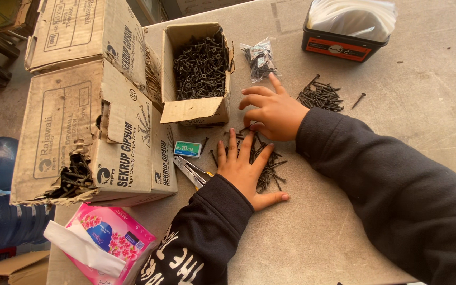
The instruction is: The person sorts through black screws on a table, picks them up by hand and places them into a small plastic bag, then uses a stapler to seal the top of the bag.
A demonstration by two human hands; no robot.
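Observation:
A loose heap of black screws (268,163) lies on the grey table (397,111) in front of me. My left hand (246,169) rests flat on the heap, fingers spread, palm down. My right hand (273,112) hovers just behind it with fingers curled, its fingertips touching screws at the heap's far edge. Both arms wear black sleeves. A small open cardboard box (199,68) full of black screws stands just left of my right hand.
A second screw pile (320,96) and one stray screw (358,100) lie to the right. A plastic bag of screws (259,59), a black tub (344,46), large cardboard cartons (85,126), a stapler (192,171), a small staple box (187,149) and a pink tissue pack (109,243) surround the hands.

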